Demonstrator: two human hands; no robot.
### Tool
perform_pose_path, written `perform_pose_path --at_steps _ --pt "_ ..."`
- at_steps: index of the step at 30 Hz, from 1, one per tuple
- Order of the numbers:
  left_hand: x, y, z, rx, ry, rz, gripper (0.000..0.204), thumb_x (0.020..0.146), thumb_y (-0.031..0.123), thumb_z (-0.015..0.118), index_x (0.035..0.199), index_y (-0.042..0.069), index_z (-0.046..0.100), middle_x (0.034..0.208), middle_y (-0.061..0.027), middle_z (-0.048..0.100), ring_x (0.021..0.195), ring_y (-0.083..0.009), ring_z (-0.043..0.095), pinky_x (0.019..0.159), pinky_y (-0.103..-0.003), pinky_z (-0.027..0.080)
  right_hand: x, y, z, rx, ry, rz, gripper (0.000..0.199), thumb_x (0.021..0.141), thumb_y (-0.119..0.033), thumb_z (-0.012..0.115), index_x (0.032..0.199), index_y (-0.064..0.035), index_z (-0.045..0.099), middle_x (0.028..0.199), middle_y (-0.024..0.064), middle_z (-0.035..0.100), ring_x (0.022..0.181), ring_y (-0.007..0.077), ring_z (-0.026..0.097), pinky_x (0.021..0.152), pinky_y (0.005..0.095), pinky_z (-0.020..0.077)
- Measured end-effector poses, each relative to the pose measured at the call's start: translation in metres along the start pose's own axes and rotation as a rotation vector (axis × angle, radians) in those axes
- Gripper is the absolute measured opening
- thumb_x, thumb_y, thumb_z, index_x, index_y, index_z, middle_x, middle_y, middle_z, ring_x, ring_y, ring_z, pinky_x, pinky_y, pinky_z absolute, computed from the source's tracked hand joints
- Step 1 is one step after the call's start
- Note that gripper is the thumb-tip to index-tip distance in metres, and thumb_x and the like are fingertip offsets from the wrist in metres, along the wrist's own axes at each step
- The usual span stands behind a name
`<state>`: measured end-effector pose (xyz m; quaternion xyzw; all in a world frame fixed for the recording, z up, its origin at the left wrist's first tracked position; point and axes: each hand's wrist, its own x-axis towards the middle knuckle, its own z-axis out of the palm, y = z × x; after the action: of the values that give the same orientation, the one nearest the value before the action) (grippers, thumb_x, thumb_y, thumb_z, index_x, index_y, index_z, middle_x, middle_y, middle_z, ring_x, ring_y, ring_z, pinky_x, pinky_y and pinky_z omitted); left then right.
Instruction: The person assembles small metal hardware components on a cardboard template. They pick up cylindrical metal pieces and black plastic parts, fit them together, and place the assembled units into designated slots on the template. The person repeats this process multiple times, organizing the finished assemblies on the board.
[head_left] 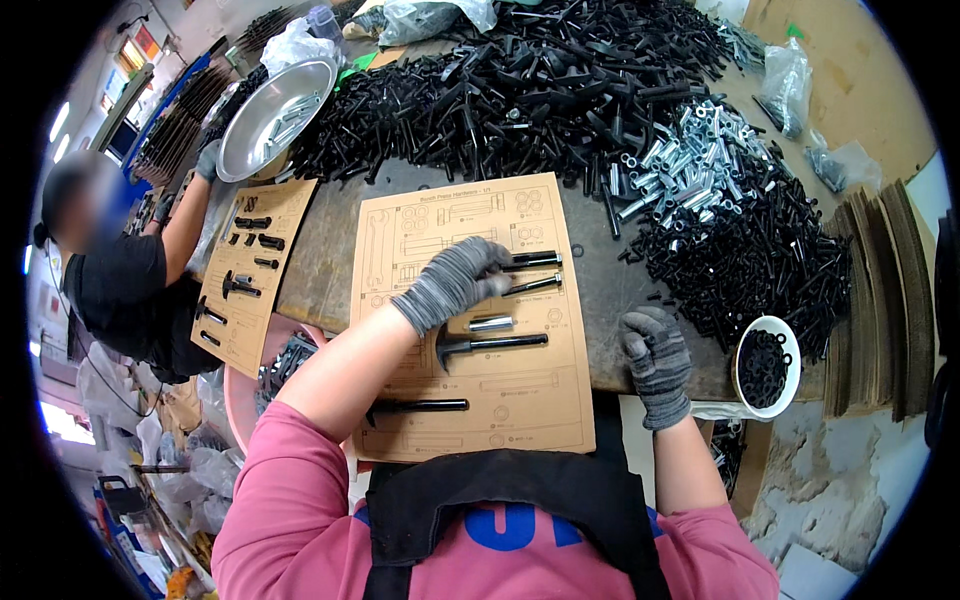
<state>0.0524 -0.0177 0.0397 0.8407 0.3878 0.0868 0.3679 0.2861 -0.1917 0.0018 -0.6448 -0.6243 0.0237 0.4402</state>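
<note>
A printed cardboard sheet (575,400) with outline drawings lies before me. My left hand (455,280), in a grey knit glove, reaches over it with fingers bent together at the end of a slanted black bolt (533,285). Just above, another black bolt (535,261) lies close to the fingertips. Below the hand are a silver sleeve (491,323) and a black T-shaped part (495,342). A further black rod-like part (425,406) rests lower on the sheet. My right hand (657,365), gloved alike, is curled closed at the table's edge; its contents are hidden.
Black bolts (480,110) form a large heap at the back. Silver sleeves (700,150) and small black screws (740,260) are piled right, beside a white bowl (793,375) of black washers. At left, a co-worker (130,270) works by another sheet (255,330) and a metal bowl (232,150).
</note>
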Motion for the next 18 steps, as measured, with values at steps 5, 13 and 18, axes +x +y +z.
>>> perform_pose_path --at_steps 5,13,18 --pt "0.007 -0.003 0.021 0.376 0.017 0.319 0.023 0.072 0.010 0.064 0.095 0.006 0.062 0.088 -0.0102 0.060 0.082 -0.0273 0.058 0.075 -0.034 0.048 -0.021 0.005 0.002 -0.041 0.047 0.012 0.016 0.074 -0.017 0.061 0.086 -0.0060 0.062 0.081 0.0090 0.056 0.078 0.0253 0.054 0.070 0.0343 0.0443" --pt "0.006 -0.005 0.021 0.290 0.043 0.385 0.022 0.075 0.015 0.063 0.095 0.006 0.061 0.086 -0.0112 0.059 0.081 -0.0262 0.058 0.073 -0.033 0.048 -0.028 0.012 0.008 0.197 0.031 0.170 0.023 0.081 -0.026 0.058 0.087 -0.0037 0.061 0.083 0.0098 0.057 0.078 0.0243 0.055 0.072 0.0325 0.0444" --pt "0.010 0.011 0.004 0.214 0.116 0.101 0.032 0.078 0.018 0.063 0.106 0.005 0.056 0.092 -0.0104 0.056 0.089 -0.0252 0.056 0.079 -0.034 0.046 -0.025 0.008 0.006 0.144 0.061 0.106 0.023 0.081 -0.025 0.058 0.087 -0.0031 0.062 0.080 0.0094 0.058 0.077 0.0230 0.056 0.070 0.0318 0.0447"
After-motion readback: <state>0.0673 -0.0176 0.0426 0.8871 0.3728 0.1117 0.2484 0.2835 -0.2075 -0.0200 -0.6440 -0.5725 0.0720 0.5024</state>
